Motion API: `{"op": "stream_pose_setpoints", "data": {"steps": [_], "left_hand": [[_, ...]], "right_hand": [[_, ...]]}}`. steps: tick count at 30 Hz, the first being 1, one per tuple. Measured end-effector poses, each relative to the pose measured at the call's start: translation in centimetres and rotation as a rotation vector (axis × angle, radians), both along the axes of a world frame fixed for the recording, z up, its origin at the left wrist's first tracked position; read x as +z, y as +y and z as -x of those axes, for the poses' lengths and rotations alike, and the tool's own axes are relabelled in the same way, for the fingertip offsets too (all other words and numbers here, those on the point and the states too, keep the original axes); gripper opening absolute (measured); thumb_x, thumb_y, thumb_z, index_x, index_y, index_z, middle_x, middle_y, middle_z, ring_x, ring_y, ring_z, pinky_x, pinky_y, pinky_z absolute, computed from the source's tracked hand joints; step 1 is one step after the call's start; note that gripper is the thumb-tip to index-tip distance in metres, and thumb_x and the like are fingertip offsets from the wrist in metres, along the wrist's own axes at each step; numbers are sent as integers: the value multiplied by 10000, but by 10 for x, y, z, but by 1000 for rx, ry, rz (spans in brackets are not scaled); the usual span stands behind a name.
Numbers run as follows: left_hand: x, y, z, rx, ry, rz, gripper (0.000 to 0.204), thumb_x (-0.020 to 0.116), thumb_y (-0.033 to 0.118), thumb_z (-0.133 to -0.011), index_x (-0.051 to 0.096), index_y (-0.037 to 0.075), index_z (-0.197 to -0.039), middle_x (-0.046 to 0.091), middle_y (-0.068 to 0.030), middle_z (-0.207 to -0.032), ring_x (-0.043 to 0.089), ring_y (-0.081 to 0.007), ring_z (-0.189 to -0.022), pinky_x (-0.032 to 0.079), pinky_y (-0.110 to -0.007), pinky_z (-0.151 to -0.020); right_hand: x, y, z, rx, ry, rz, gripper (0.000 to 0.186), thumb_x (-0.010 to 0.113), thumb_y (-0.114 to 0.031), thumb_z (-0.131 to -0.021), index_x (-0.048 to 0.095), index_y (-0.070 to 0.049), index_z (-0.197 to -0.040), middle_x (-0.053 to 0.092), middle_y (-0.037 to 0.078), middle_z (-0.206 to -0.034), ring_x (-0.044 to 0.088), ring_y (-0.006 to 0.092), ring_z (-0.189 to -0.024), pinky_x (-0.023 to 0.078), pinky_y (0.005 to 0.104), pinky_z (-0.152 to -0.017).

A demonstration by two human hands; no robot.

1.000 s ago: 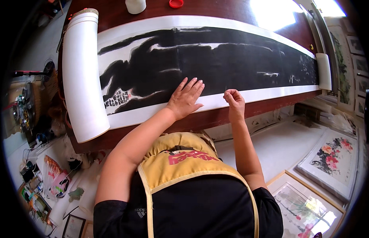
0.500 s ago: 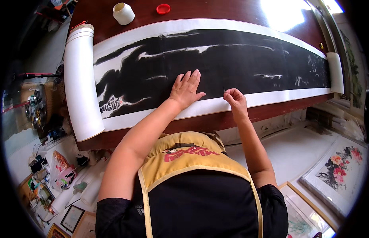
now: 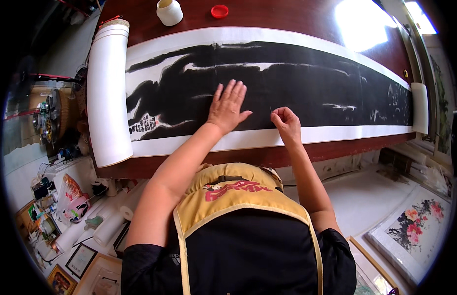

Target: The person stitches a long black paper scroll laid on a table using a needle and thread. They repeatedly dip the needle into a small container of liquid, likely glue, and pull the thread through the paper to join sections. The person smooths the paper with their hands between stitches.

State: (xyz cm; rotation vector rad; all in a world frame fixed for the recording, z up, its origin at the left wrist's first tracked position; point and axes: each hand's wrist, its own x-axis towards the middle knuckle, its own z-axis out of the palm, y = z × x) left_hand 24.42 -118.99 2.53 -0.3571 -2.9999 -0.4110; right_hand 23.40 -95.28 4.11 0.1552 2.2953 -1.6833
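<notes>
A long scroll painting [image 3: 307, 86], mostly black with pale streaks and a white border, lies unrolled across the table. Its left end is wound into a thick white roll [image 3: 109, 93], and a smaller white roll [image 3: 419, 108] lies at its right end. My left hand [image 3: 229, 109] rests flat on the black area, fingers stretched out and thumb to the right. To its right, my right hand [image 3: 287, 124] is closed in a pinch over the lower part of the painting. A thin needle-like thing [image 3: 271, 109] sticks out from its fingertips; its other end is hidden.
Behind the scroll stand an open white jar [image 3: 169, 14] and a red lid [image 3: 219, 11] on the dark red table [image 3: 287, 19]. A flower painting [image 3: 415, 226] lies at the lower right. Paper rolls, frames and clutter fill the lower left.
The view has shifted, so the table and scroll sit farther right. My right hand has come a little closer to my left and farther in over the black area.
</notes>
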Motion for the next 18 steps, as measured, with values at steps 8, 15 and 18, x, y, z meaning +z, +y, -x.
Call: {"op": "stream_pose_setpoints", "data": {"steps": [8, 15, 18], "left_hand": [[-8, -17, -2, 15, -28, -8, 796, 576, 578, -952, 318, 190, -1598, 304, -25, -1652, 240, -239, -1538, 143, -510, -1261], [-5, -18, -2, 0, -21, -12, 772, 574, 561, -955, 349, 176, -1586, 323, -29, -1643, 261, -244, -1528, 152, -518, -1254], [-4, -19, -2, -4, -6, -21, 764, 570, 557, -956, 358, 174, -1582, 334, -32, -1638, 271, -246, -1524, 154, -518, -1253]], "right_hand": [[17, -27, 18, -52, 77, -316, 155, 726, -193, -873, 733, -42, -909, 742, 41, -777, 693, 124, -730, 535, 276, -714], [12, -42, 35, -32, 56, -605, 198, 717, -265, -821, 779, -94, -902, 769, 71, -822, 742, 251, -789, 568, 366, -769], [13, -44, 38, -26, 32, -631, 207, 718, -272, -816, 782, -98, -908, 769, 74, -822, 744, 258, -799, 569, 372, -770]]}}
